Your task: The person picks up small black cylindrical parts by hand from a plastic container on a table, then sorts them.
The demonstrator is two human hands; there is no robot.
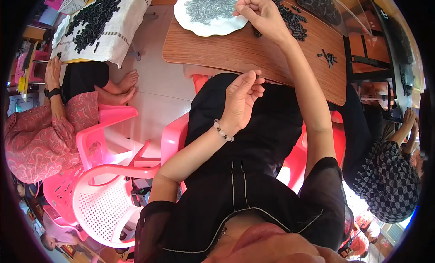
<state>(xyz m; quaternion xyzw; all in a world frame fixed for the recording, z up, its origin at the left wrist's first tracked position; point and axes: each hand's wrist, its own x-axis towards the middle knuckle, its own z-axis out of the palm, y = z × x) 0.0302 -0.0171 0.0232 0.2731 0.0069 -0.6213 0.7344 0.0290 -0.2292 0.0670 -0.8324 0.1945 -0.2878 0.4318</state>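
Note:
My left hand point(243, 99) is raised above my lap, in front of the table edge, with its fingers curled. Between its thumb and fingertips sits a small dark piece point(258, 75), mostly hidden. Over the right rim of a white scalloped plate point(199, 28), the thumb and fingertips of my right hand point(265, 19) are pinched together. Whatever that pinch holds is too small to make out. A heap of tiny silvery-grey pieces point(210, 7) lies on the plate. Just beyond my right hand, small black parts point(294, 25) are piled on the brown wooden table point(217, 50).
A few black parts point(328, 58) lie apart on the table's right side, below a dark tray point(317, 7). At left, a person point(50, 131) sits by a cloth-covered table point(124, 29) heaped with black parts. Pink chairs point(106, 204) stand behind. Another person point(389, 177) sits at right.

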